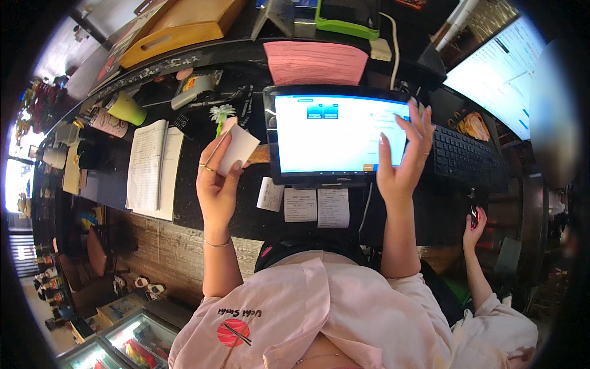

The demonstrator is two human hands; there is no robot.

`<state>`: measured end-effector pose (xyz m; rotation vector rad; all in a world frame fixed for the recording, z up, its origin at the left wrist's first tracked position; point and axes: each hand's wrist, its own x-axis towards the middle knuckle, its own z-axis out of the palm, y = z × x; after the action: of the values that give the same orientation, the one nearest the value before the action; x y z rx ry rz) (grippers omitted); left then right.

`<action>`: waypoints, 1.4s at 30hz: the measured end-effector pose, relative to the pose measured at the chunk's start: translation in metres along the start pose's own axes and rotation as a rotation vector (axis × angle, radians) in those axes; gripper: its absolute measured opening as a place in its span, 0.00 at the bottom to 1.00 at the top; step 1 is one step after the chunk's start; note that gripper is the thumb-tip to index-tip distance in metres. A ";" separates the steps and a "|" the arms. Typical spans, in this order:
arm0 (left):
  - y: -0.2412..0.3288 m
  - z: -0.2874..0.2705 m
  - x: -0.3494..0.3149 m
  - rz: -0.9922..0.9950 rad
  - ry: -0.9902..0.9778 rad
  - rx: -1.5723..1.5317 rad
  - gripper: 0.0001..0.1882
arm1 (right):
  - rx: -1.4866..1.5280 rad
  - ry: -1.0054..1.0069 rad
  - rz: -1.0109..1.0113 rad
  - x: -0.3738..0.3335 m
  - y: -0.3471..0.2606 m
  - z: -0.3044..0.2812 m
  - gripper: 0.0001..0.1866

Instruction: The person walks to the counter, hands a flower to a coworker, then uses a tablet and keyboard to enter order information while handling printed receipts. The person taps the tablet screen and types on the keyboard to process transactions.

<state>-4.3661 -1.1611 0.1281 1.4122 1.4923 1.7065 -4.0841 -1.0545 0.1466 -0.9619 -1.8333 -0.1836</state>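
My left hand [218, 178] is closed round a small pad of white paper [241, 146], thumb on its front. A thin stick-like thing, perhaps a pen, runs between the fingers. Just above them stands a white artificial flower [222, 113] on a green stem; whether it belongs to that stick I cannot tell. My right hand [402, 154] is open, fingers spread over the right side of a lit touchscreen [335, 138]. Whether a fingertip touches the glass is unclear.
Printed receipts [300, 206] lie below the screen. Written sheets [147, 166] rest at left, near a green cup [127, 109]. Pink paper [316, 61] is behind the screen. At right are a black keyboard [468, 157], a monitor [501, 77] and another person's hand [474, 229] on a mouse.
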 end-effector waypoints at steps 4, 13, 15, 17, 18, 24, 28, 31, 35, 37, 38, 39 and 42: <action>-0.010 0.002 0.004 0.007 0.033 0.118 0.23 | 0.018 0.004 0.158 -0.024 0.028 -0.022 0.23; 0.008 0.016 0.003 -0.016 0.042 -0.029 0.35 | 0.482 -0.039 0.539 -0.057 0.030 -0.015 0.30; 0.010 0.014 0.002 0.022 0.040 0.001 0.36 | 0.495 -0.037 0.513 -0.059 0.028 -0.011 0.31; 0.011 0.012 0.000 -0.003 0.023 -0.038 0.36 | 0.527 -0.018 0.496 -0.060 0.029 -0.009 0.33; 0.012 0.012 0.001 -0.054 0.034 -0.049 0.36 | 0.573 -0.002 0.522 -0.061 0.029 -0.007 0.33; 0.020 0.024 -0.008 -0.003 -0.011 -0.003 0.36 | 0.610 -0.047 0.535 -0.062 0.031 -0.005 0.35; 0.026 0.033 -0.015 -0.015 -0.033 -0.004 0.36 | 0.631 -0.077 0.542 -0.062 0.031 -0.006 0.36; 0.026 0.036 -0.019 -0.011 -0.024 0.014 0.36 | 0.624 -0.066 0.521 -0.062 0.031 -0.007 0.37; 0.023 0.032 -0.023 -0.036 -0.007 0.001 0.36 | 0.615 -0.076 0.524 -0.063 0.032 -0.006 0.37; 0.021 0.029 -0.025 -0.039 0.004 -0.002 0.36 | 0.605 -0.094 0.521 -0.063 0.033 -0.005 0.38; 0.020 0.028 -0.026 -0.034 0.008 -0.004 0.36 | 0.602 -0.100 0.524 -0.063 0.033 -0.005 0.38; 0.020 0.027 -0.026 -0.028 0.012 -0.006 0.36 | 0.597 -0.098 0.516 -0.063 0.034 -0.005 0.38; 0.020 0.023 -0.029 -0.098 0.004 0.001 0.34 | 0.614 -0.102 0.524 -0.061 0.035 -0.006 0.38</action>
<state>-4.3294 -1.1816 0.1330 1.3150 1.5380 1.6504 -4.0459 -1.0661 0.0887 -0.9697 -1.5152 0.7192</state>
